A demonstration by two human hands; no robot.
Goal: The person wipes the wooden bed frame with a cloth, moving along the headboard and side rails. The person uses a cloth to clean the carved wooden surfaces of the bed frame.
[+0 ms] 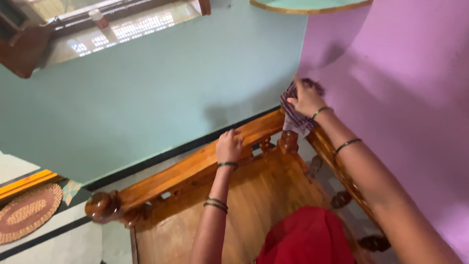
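Observation:
My right hand [307, 99] presses a striped purple and white cloth [293, 116] against the corner post of a polished wooden seat [254, 195], where the pale green wall meets the purple wall. My left hand [228, 145] rests on the seat's top rail [185, 171], fingers curled over its edge. Both wrists carry thin dark bangles. The cloth hangs down over the corner and hides the post's top.
A turned wooden knob [101, 205] ends the rail at the left. A round woven mat [27, 211] lies on the tiled floor at far left. A window with a wooden frame [112, 24] sits high on the green wall. Red clothing [308, 237] fills the bottom centre.

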